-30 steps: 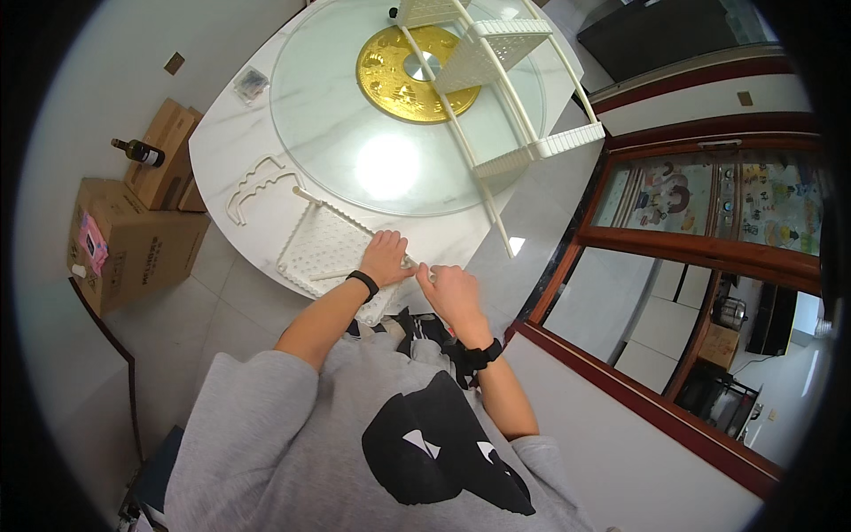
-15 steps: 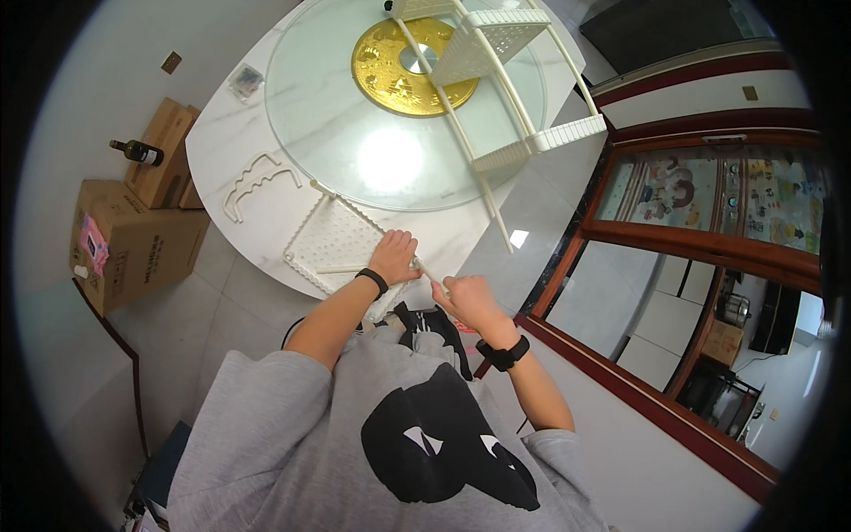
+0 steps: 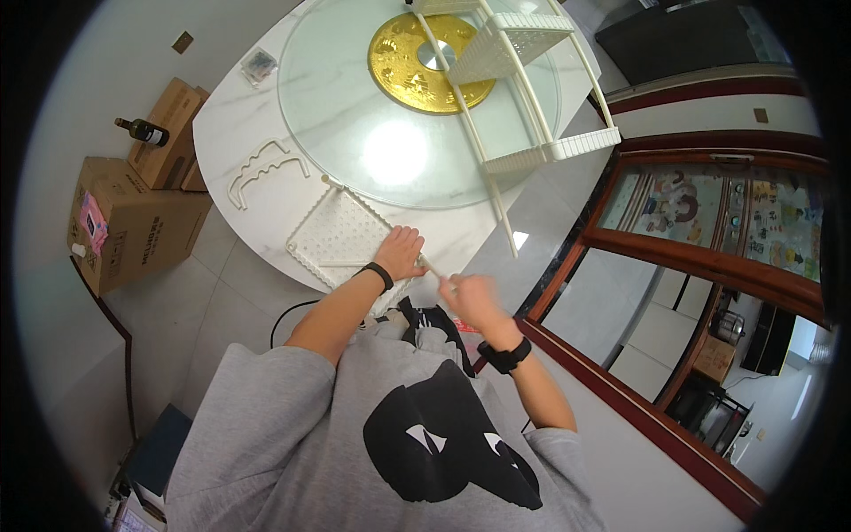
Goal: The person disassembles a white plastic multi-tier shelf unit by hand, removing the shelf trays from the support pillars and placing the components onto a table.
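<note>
A cream perforated shelf panel (image 3: 341, 220) with a scalloped rim lies at the near edge of the marble-look table (image 3: 217, 146). My left hand (image 3: 402, 253) grips the panel's right corner, fingers over its top. A slim pale rod (image 3: 433, 269) points from that corner into my right hand (image 3: 474, 300), which is closed around its other end and slightly blurred. Whether the rod is a tube or a tool's shaft I cannot tell. Another cream rod (image 3: 341, 263) rests across the panel's near part.
A partly built cream rack (image 3: 521, 84) lies across the glass turntable (image 3: 328, 106) with its gold centre. Two wavy cream pieces (image 3: 270, 168) and a small bag of parts (image 3: 259, 66) lie to the left. Cardboard boxes (image 3: 146, 235) and a dark bottle (image 3: 142, 131) stand beyond the table's left edge.
The view has shifted slightly. My left hand stays on the panel corner; my right hand keeps its grip on the rod, its fingers now more blurred.
</note>
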Demonstrator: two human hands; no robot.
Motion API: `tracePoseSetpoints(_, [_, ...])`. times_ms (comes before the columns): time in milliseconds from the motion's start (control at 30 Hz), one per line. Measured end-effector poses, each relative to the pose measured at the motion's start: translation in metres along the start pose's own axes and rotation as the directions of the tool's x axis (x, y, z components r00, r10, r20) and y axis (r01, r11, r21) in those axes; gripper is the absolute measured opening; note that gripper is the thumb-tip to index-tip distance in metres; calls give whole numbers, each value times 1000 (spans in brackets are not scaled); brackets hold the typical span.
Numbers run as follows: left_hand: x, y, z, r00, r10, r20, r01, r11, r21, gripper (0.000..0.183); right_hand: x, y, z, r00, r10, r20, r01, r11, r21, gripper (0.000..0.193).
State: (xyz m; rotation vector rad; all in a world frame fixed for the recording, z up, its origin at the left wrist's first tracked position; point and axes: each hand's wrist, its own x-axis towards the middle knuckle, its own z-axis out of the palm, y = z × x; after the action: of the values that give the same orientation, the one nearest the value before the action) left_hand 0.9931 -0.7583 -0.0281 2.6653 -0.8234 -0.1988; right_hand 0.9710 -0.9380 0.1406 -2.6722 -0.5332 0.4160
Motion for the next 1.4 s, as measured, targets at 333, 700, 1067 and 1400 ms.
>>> tracePoseSetpoints(333, [-4, 2, 4, 998, -12, -62, 10, 999, -37, 59, -2, -5, -13, 994, -96, 59, 97, 995, -6, 37])
tracePoseSetpoints(700, [-5, 2, 7, 996, 13, -87, -15, 1000, -22, 58, 10, -10, -27, 956, -233, 176, 258, 957, -135, 40])
tracePoseSetpoints(1067, [2, 1, 1, 999, -13, -48, 10, 997, -71, 59, 16, -25, -54, 992, -90, -92, 74, 983, -168, 46])
tracePoseSetpoints(1400, [1, 3, 5, 997, -43, -59, 42, 999, -22, 59, 15, -41, -59, 983, -157, -90, 141, 976, -163, 29])
